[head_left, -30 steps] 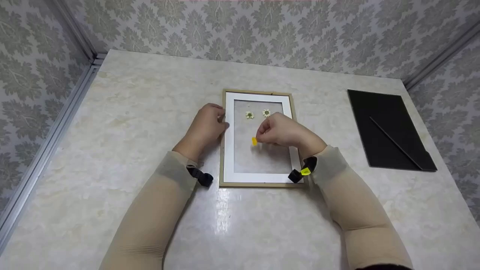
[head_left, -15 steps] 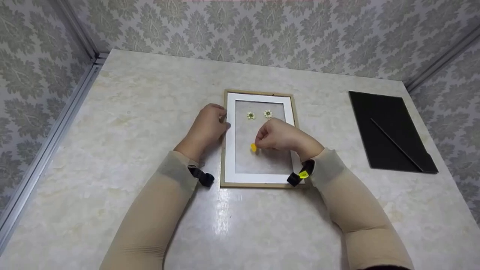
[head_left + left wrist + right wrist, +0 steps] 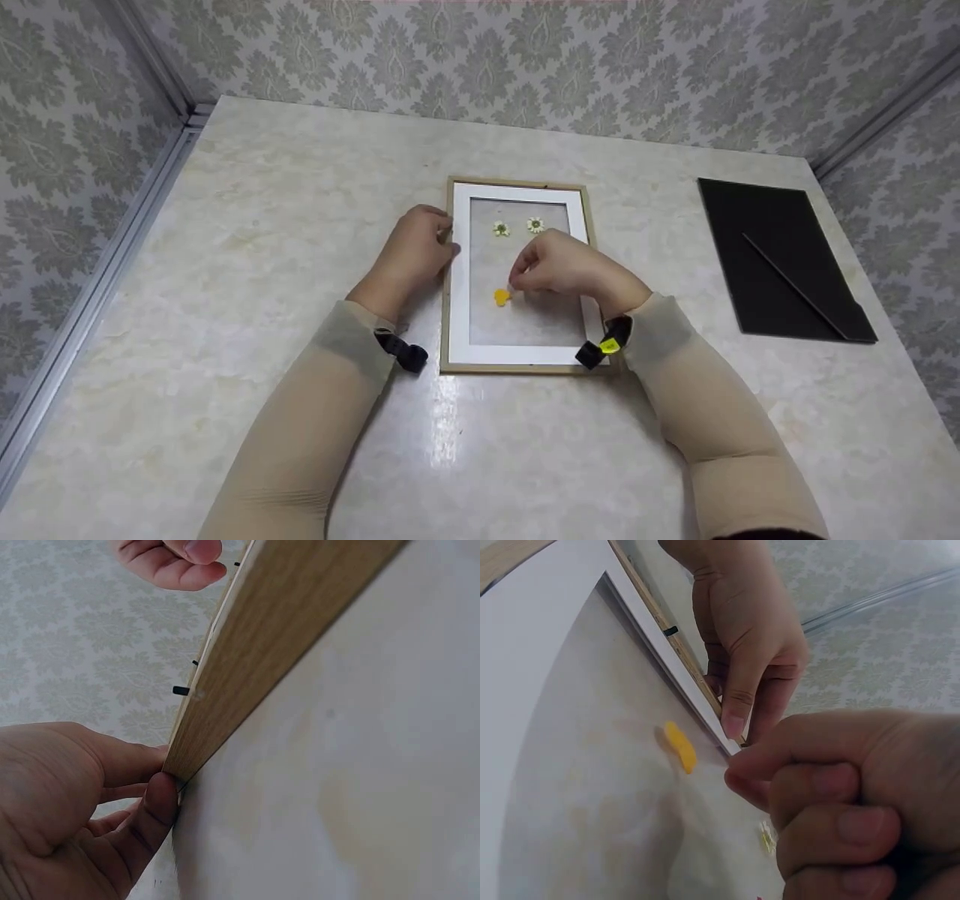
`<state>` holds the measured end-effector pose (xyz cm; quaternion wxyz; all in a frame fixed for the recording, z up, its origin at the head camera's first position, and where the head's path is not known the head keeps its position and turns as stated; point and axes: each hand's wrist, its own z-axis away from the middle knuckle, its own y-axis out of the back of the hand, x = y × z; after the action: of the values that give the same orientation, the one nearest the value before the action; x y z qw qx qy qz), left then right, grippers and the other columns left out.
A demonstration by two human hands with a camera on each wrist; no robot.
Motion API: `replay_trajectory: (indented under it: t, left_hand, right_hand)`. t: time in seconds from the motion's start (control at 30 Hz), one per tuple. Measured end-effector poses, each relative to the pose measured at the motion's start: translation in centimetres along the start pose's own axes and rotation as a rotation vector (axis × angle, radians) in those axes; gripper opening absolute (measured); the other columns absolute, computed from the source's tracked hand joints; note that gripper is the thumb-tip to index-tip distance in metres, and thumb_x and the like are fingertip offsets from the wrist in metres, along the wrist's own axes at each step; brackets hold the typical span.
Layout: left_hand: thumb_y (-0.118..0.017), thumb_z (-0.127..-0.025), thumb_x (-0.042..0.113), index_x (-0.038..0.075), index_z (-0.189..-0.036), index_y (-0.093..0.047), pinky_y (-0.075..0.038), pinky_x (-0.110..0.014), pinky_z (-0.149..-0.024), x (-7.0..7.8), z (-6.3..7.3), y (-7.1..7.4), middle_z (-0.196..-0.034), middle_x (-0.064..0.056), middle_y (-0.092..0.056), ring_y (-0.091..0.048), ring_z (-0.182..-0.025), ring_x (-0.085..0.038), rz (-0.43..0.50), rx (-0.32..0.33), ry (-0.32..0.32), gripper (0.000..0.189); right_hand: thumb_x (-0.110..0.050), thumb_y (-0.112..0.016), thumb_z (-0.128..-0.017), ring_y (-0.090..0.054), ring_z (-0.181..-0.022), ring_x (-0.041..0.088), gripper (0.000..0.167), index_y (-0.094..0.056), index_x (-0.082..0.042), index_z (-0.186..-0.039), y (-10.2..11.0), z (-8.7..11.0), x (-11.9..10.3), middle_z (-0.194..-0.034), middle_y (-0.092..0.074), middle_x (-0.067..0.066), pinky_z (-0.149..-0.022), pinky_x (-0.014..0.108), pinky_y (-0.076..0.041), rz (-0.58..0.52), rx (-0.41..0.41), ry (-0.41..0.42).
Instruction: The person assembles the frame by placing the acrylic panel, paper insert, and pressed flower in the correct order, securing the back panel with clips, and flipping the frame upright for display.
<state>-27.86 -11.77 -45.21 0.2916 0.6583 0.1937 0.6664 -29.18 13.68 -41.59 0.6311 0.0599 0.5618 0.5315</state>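
A picture frame point(image 3: 525, 369) with a wooden border and white mat lies on the table. My left hand point(image 3: 415, 247) pinches its left side; in the left wrist view thumb and fingers point(image 3: 159, 799) meet at the wooden edge. Inside the mat, on the clear pane, is a small yellow flower point(image 3: 502, 298). My right hand point(image 3: 559, 266) hovers just right of it, fingers curled, thumb and forefinger together. The right wrist view shows a small gap between those fingertips and the yellow flower point(image 3: 680, 746). Two white flowers, one left point(image 3: 501, 229) and one right point(image 3: 535, 224), lie higher on the pane.
A black backing board point(image 3: 780, 262) with a thin strut lies at the table's right. Small black tabs point(image 3: 181, 691) stick out along the frame's edge. Patterned walls point(image 3: 480, 60) border the table at the back and sides.
The yellow flower has gone from my right fingertips to the pane, slightly lower and to the left. My right hand has released it and stays close. The left hand keeps its grip.
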Motion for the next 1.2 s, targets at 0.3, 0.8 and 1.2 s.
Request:
replay_trajectory:
  t: [0.3,0.8,1.2]
  left_hand:
    - [-0.071,-0.106,0.003,-0.011,-0.142,-0.072,-0.045,-0.052,-0.135,0.0,-0.2,-0.1,-0.161,-0.029,-0.060,-0.053,-0.158,-0.044,-0.014,0.007,-0.021,0.038]
    - [-0.072,-0.108,0.006,-0.005,-0.151,-0.068,-0.048,-0.052,-0.133,0.0,-0.1,-0.2,-0.166,-0.027,-0.055,-0.052,-0.159,-0.043,-0.028,0.008,0.020,0.044]
    - [-0.072,-0.109,0.007,-0.005,-0.151,-0.067,-0.048,-0.053,-0.132,0.0,-0.1,-0.2,-0.169,-0.026,-0.052,-0.050,-0.161,-0.043,-0.014,-0.007,0.034,0.045]
  right_hand:
    - [-0.020,-0.081,-0.099,-0.041,-0.049,0.003,0.019,-0.087,-0.007,-0.111,2.8,2.0,0.4,-0.060,-0.056,-0.011,-0.049,0.020,-0.036,-0.117,0.067,-0.046]
    - [-0.029,-0.076,-0.109,-0.047,-0.056,0.008,0.041,-0.073,0.003,-0.135,10.5,9.3,9.2,-0.068,-0.057,-0.012,-0.055,0.025,-0.044,-0.328,0.360,-0.118]
    - [-0.041,-0.074,-0.110,-0.063,-0.104,0.007,0.052,-0.063,-0.013,-0.152,14.2,13.5,17.9,-0.110,-0.067,-0.029,-0.089,0.023,-0.058,-0.392,0.599,-0.276]
